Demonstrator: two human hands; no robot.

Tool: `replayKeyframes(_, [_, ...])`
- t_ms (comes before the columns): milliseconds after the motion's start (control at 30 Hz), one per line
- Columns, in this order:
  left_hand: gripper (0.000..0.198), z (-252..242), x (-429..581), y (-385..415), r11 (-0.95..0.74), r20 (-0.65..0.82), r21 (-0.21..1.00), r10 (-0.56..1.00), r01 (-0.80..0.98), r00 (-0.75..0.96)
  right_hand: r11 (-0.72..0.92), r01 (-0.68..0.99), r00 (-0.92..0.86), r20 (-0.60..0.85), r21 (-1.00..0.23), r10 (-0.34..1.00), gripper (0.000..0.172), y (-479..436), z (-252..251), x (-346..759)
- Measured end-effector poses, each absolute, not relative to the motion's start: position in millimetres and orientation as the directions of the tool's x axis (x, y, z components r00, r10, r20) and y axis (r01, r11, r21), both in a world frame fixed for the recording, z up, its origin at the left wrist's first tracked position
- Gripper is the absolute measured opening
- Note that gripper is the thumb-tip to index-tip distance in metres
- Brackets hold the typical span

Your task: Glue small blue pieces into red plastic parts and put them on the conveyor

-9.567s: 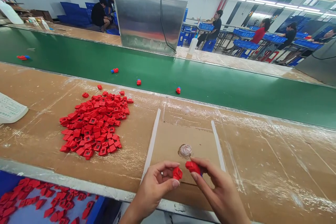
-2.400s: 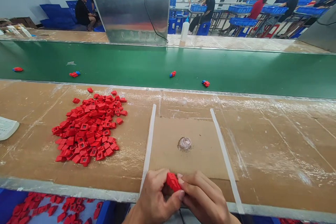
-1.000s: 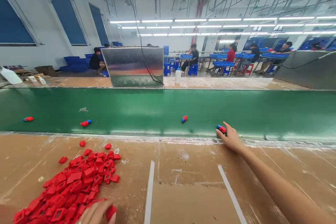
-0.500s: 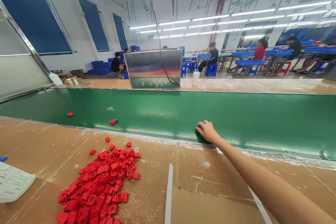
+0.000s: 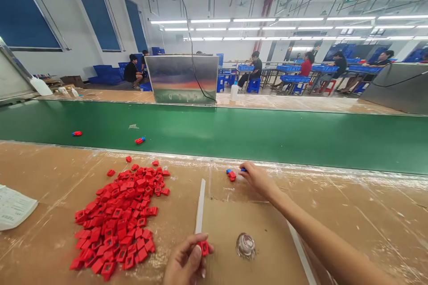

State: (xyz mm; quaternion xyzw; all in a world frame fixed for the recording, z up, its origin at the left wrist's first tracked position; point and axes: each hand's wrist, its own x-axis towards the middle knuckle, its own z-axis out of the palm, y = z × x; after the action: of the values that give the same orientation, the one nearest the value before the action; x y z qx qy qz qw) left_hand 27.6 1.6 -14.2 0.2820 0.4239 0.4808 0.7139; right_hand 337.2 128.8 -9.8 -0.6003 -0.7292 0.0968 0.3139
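My left hand (image 5: pixel 187 260), at the bottom of the view, pinches a small red plastic block (image 5: pixel 203 247) with a square opening. Above a piece of cardboard (image 5: pixel 227 218), my right hand (image 5: pixel 259 180) has its fingers closed on a small blue piece (image 5: pixel 244 169); the rest of that piece is hidden by the fingers. Just left of those fingertips lies a red-and-blue plastic part (image 5: pixel 231 175) on the table. A large heap of red blocks (image 5: pixel 123 218) spreads to the left of my left hand.
Beyond the table runs a green belt (image 5: pixel 234 133) carrying two red-and-blue parts (image 5: pixel 139 140). A round dish of pale paste (image 5: pixel 245 246) sits on the cardboard. At the left lies a paper sheet (image 5: pixel 16 207). A white bottle (image 5: pixel 234 92) stands past the belt, before a metal panel (image 5: pixel 182 80).
My right hand has drawn back from the belt's near edge to the table. My left hand has come into view with a red block. The head view has tilted and shifted.
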Motion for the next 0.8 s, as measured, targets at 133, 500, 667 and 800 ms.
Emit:
replayKeyframes(133, [0.039,-5.9,29.7,-5.2,0.478,-0.385,0.654,0.878,-0.586,0.286,0.172,0.764,0.060,0.333,-0.622,0.941,0.029,78.5,-8.4,355.7])
replayKeyframes(500, [0.021,1.3,34.1,-16.4,0.471,-0.296,0.767,0.862,-0.436,0.411,0.007,0.725,0.287,0.312,-0.689,0.906,0.042,-44.5,-38.9,389.6])
replayKeyframes(667, [0.024,-14.0,35.3,-17.5,0.272,-0.182,0.924,0.931,-0.268,0.315,-0.020,0.774,0.273,0.306,-0.632,0.912,0.040,-72.7,-32.1,388.1])
replayKeyframes(800, [0.028,-14.8,36.2,-23.1,0.139,-0.099,0.984,0.943,-0.109,0.316,-0.038,0.779,0.243,0.245,-0.625,0.939,0.042,-72.1,-28.5,390.1])
